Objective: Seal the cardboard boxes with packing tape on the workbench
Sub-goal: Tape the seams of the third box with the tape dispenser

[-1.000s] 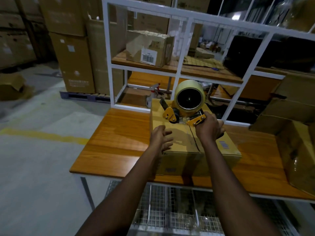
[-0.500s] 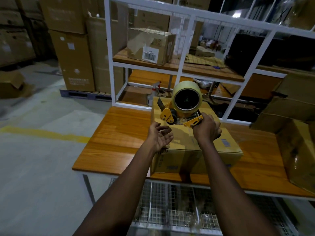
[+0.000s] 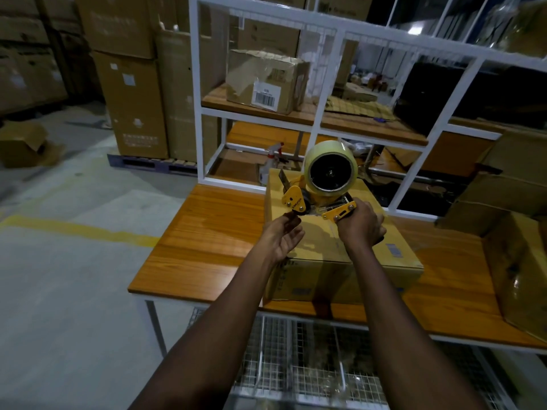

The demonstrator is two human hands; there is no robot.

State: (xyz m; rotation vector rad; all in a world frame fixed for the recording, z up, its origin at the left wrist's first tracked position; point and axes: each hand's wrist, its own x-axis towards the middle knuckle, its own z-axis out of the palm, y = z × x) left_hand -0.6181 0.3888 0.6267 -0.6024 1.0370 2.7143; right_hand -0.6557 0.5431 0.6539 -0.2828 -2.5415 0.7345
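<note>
- Fingers (image 3: 372,216) of the right hand (image 3: 359,229) are wrapped tight round the handle of the tape dispenser (image 3: 299,202), which is poised nose-left over the far half of the cardboard box (image 3: 325,261).
- Left hand (image 3: 279,239) is palm-up just below the dispenser's front roller, fingers loosely bent, tips right at the roller. Whether they nip a tape end I cannot tell, because clear film doesn't show in this dim light.
- Box lies flat near the middle of the bench (image 3: 207,232) with its flaps down and the centre seam running toward the person. A second box (image 3: 521,276) sits at the right end.
- Tape roll (image 3: 330,170) looks fat and nearly full, so the dispenser should feel top-heavy. It is best held by the handle, as it is.
- Tape itself will be thin, sticky and quick to fold on itself. I'd take the free end by its very edge.
- Cardboard is stiff, but the flaps will likely give under pressure, so a flat palm beside the seam seems wise.
</note>
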